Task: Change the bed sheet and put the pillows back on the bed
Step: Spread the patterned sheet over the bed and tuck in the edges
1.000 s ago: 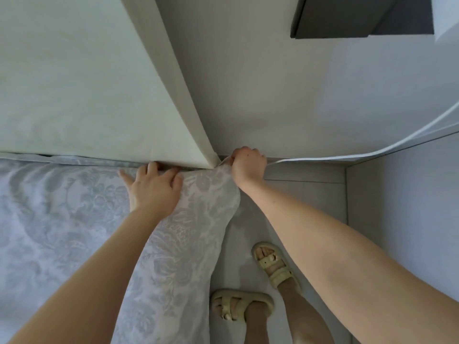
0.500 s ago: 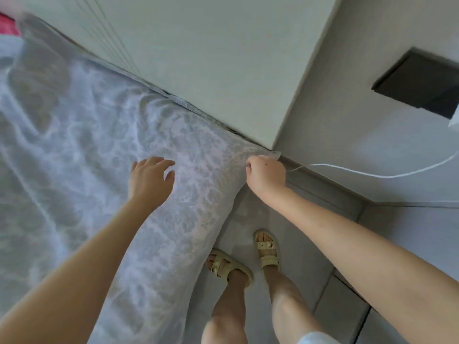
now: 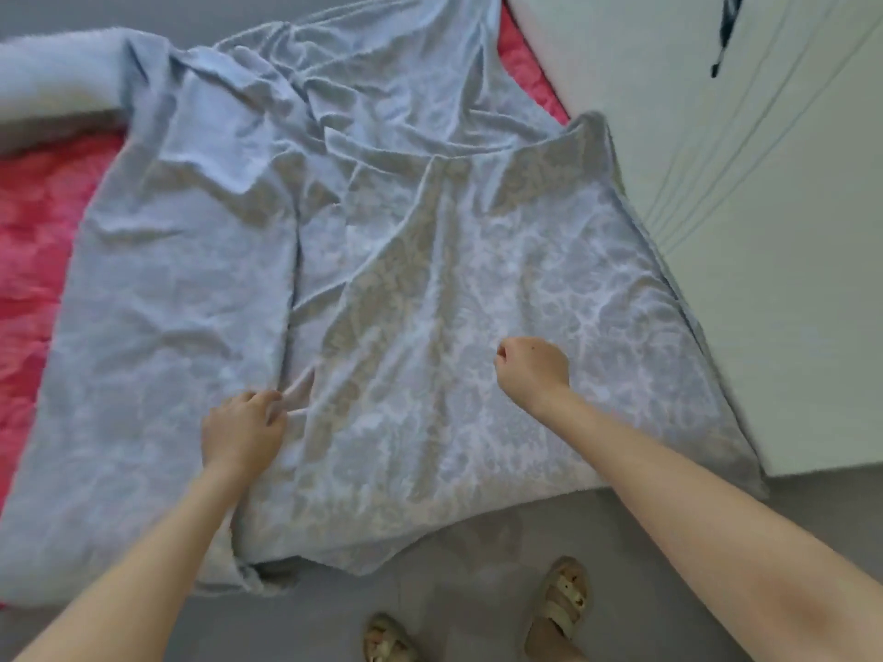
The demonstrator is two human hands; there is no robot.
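Note:
A pale blue floral bed sheet (image 3: pixel 430 289) lies rumpled across the bed, its near edge hanging over the side toward me. Pink bedding (image 3: pixel 33 222) shows bare at the left and in a strip at the top right. My left hand (image 3: pixel 243 432) grips a raised fold of the sheet near its middle seam. My right hand (image 3: pixel 533 370) is curled into a fist just over the flatter right part of the sheet, with nothing visibly in it.
A pale flat panel (image 3: pixel 740 231) runs along the bed's right side. A whitish fluffy bundle (image 3: pixel 48 83) lies at the far left corner. My sandalled feet (image 3: pixel 564 609) stand on the grey floor by the near edge.
The view swung left from the bed's corner to the whole sheet. My right hand left the corner and moved over the sheet. My left hand closed on a fold.

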